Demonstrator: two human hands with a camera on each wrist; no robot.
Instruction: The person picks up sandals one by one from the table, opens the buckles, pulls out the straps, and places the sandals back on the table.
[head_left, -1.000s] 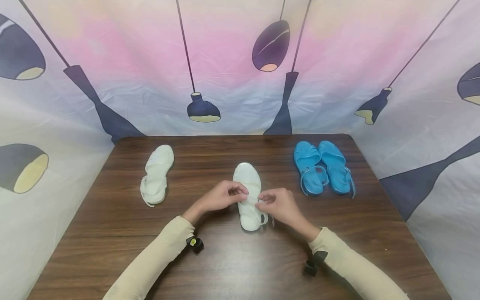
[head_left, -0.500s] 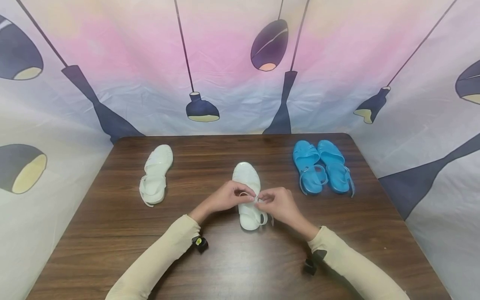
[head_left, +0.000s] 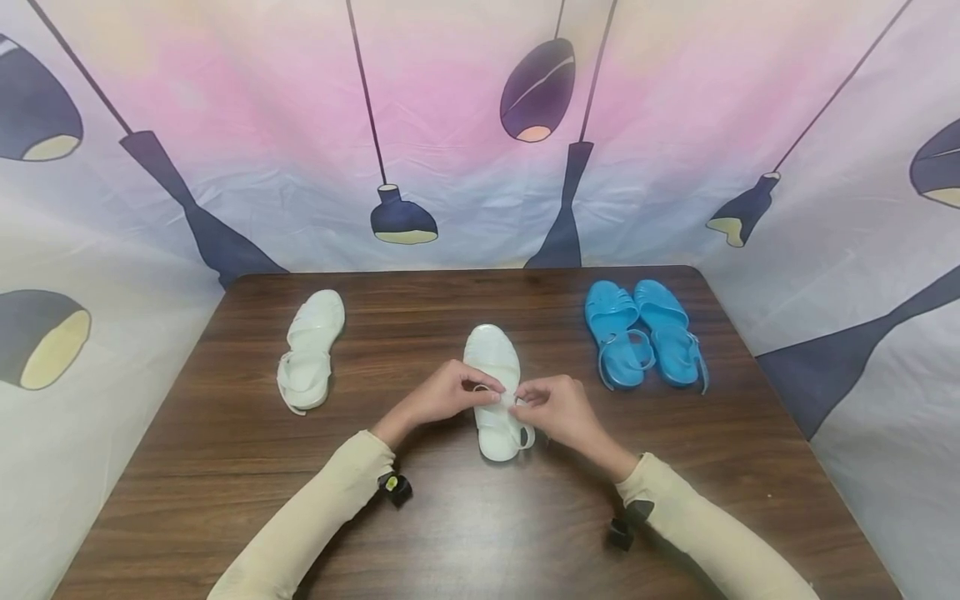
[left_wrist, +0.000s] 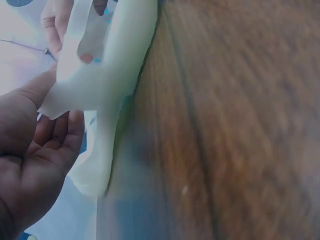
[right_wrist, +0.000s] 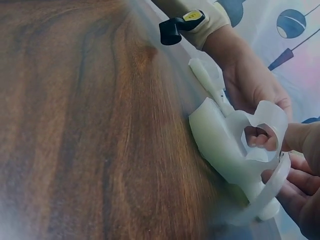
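Note:
A white sandal [head_left: 491, 346] lies on the table at the centre, toe pointing away from me. Over its middle my left hand [head_left: 438, 393] pinches the sandal's strap between thumb and fingers; the left wrist view shows the strap [left_wrist: 75, 92] there. Close by on the other side, my right hand [head_left: 561, 410] pinches a strap near a small buckle [right_wrist: 281, 156]. The fingertips of both hands are a little apart. A strap loop [head_left: 528, 435] sticks out at the heel's right side. Fingers partly hide the exact buckle and strap contact.
Another white sandal [head_left: 318, 321] lies at the left of the brown wooden table [head_left: 405, 317]. Two blue sandals [head_left: 613, 302] stand side by side at the back right. A patterned cloth [head_left: 465, 150] hangs behind the table.
My left hand moved right until its fingertips met the right hand's, then drew back slightly left. The right hand stays nearly still. The loose strap end beside it no longer shows.

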